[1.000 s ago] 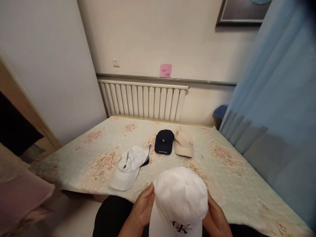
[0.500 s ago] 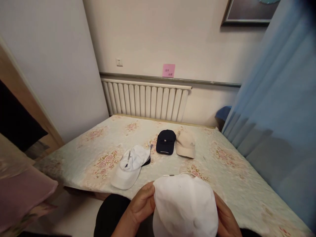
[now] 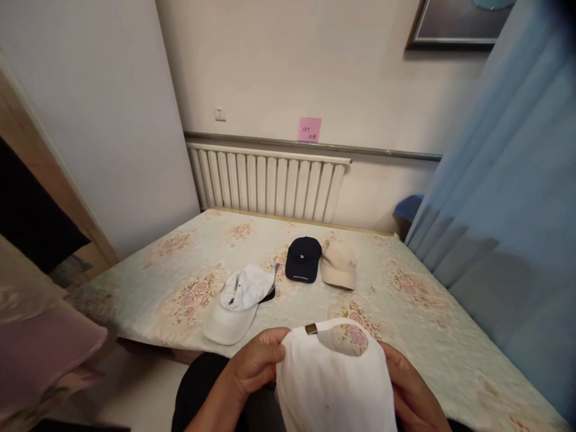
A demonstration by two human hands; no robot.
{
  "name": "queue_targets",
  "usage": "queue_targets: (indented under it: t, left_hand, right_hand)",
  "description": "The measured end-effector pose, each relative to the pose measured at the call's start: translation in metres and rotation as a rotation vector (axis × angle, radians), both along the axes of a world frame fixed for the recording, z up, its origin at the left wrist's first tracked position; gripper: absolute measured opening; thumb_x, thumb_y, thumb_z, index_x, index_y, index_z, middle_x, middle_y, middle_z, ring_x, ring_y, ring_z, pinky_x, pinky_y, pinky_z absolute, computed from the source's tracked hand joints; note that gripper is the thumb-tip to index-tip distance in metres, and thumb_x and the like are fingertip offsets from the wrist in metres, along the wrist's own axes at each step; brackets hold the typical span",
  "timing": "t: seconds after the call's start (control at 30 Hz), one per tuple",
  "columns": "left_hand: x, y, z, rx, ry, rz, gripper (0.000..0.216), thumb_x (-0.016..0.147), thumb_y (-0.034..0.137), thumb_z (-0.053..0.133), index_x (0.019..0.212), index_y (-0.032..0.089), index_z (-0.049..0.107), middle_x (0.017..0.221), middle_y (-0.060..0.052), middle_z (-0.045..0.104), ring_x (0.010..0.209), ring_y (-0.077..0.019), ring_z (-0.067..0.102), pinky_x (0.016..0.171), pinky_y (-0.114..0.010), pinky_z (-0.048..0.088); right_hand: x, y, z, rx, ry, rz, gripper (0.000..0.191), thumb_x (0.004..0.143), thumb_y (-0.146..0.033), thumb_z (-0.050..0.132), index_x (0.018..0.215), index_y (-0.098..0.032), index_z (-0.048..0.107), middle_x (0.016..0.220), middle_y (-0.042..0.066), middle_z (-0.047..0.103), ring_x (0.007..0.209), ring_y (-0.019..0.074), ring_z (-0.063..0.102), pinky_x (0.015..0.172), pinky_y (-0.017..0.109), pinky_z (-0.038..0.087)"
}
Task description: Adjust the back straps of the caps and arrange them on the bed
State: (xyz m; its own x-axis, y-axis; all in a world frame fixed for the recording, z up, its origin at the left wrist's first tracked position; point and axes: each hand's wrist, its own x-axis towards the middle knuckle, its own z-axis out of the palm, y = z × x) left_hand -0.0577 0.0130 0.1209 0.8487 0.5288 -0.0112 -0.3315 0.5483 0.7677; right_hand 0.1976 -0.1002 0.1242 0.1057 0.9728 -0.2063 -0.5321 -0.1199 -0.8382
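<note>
1. the white cap point(image 3: 337, 384) is held at the near edge of the bed point(image 3: 450, 336), strap point(image 3: 333, 324) toward the far edge.
2. the left hand point(image 3: 258, 361) and right hand point(image 3: 410, 379) are gripping its two sides.
3. a dark cap point(image 3: 303, 259) lies just beside a beige cap point(image 3: 339, 266).

Setting is resembling a home bedroom: white ribbed radiator point(image 3: 271, 185) and long blue fabric curtain point(image 3: 508, 222) are bordering a pale rose-printed fabric bedspread point(image 3: 436, 330).
</note>
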Motion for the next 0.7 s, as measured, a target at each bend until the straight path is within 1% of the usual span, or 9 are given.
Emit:
queue_targets:
  t: [0.07, 0.13, 0.27, 0.33, 0.4, 0.47, 0.6, 0.7]
  left_hand:
    - [-0.002, 0.002, 0.001, 0.006, 0.019, 0.006, 0.037, 0.065, 0.029, 0.074, 0.093, 0.006, 0.064, 0.087, -0.013, 0.066, 0.077, -0.0199, 0.061, 0.074, -0.030, 0.043]
    - [-0.003, 0.004, 0.003, 0.016, 0.039, 0.008, 0.035, 0.064, 0.028, 0.075, 0.089, 0.007, 0.064, 0.083, -0.010, 0.065, 0.073, -0.0174, 0.060, 0.070, -0.027, 0.042]
    - [-0.002, 0.005, 0.008, 0.037, 0.098, 0.011, 0.027, 0.069, 0.031, 0.071, 0.081, 0.009, 0.062, 0.074, -0.006, 0.061, 0.065, -0.0128, 0.056, 0.061, -0.022, 0.038]
    - [-0.002, 0.004, 0.011, 0.053, 0.127, -0.005, 0.028, 0.071, 0.033, 0.069, 0.081, 0.009, 0.062, 0.073, -0.006, 0.060, 0.063, -0.0117, 0.054, 0.060, -0.022, 0.037]
    - [-0.001, 0.004, 0.014, 0.071, 0.141, -0.030, 0.031, 0.071, 0.035, 0.068, 0.083, 0.008, 0.062, 0.074, -0.006, 0.059, 0.063, -0.0118, 0.053, 0.061, -0.022, 0.037]
    - [-0.001, 0.003, 0.016, 0.085, 0.140, -0.045, 0.032, 0.070, 0.035, 0.068, 0.083, 0.007, 0.062, 0.074, -0.006, 0.059, 0.064, -0.0119, 0.053, 0.061, -0.023, 0.037]
    - [0.000, 0.003, 0.018, 0.081, 0.156, -0.037, 0.025, 0.069, 0.030, 0.069, 0.080, 0.008, 0.062, 0.072, -0.005, 0.059, 0.063, -0.0116, 0.052, 0.060, -0.023, 0.037]
    - [0.001, 0.002, 0.018, 0.073, 0.162, -0.027, 0.024, 0.067, 0.028, 0.070, 0.078, 0.008, 0.061, 0.071, -0.006, 0.059, 0.061, -0.0118, 0.053, 0.059, -0.023, 0.037]
  right_hand:
    - [0.002, 0.000, -0.002, 0.012, -0.017, 0.037, 0.025, 0.062, -0.032, 0.075, 0.080, -0.016, 0.068, 0.067, 0.006, 0.069, 0.056, 0.0196, 0.061, 0.056, 0.031, 0.046]
    - [0.006, 0.001, -0.007, 0.034, -0.021, 0.084, 0.023, 0.064, -0.032, 0.075, 0.076, -0.015, 0.065, 0.064, 0.005, 0.066, 0.054, 0.0160, 0.058, 0.052, 0.027, 0.043]
    - [0.015, 0.005, -0.018, 0.078, -0.012, 0.148, 0.025, 0.062, -0.034, 0.076, 0.068, -0.015, 0.060, 0.057, 0.000, 0.059, 0.049, 0.0100, 0.050, 0.046, 0.020, 0.033]
    - [0.018, 0.007, -0.021, 0.083, -0.034, 0.173, 0.027, 0.061, -0.036, 0.076, 0.066, -0.015, 0.059, 0.054, -0.002, 0.055, 0.046, 0.0082, 0.046, 0.045, 0.020, 0.029]
    - [0.020, 0.007, -0.020, 0.075, -0.074, 0.197, 0.030, 0.060, -0.038, 0.077, 0.066, -0.015, 0.059, 0.054, -0.003, 0.054, 0.045, 0.0076, 0.044, 0.044, 0.019, 0.028]
    - [0.022, 0.007, -0.018, 0.072, -0.113, 0.224, 0.031, 0.059, -0.040, 0.077, 0.067, -0.014, 0.060, 0.055, -0.002, 0.055, 0.047, 0.0083, 0.045, 0.046, 0.020, 0.029]
    - [0.024, 0.007, -0.013, 0.094, -0.153, 0.247, 0.030, 0.060, -0.039, 0.077, 0.068, -0.014, 0.062, 0.060, -0.001, 0.058, 0.053, 0.0101, 0.049, 0.051, 0.021, 0.032]
    - [0.024, 0.007, -0.012, 0.113, -0.157, 0.263, 0.029, 0.060, -0.038, 0.077, 0.068, -0.014, 0.062, 0.061, -0.001, 0.058, 0.055, 0.0102, 0.050, 0.053, 0.021, 0.033]
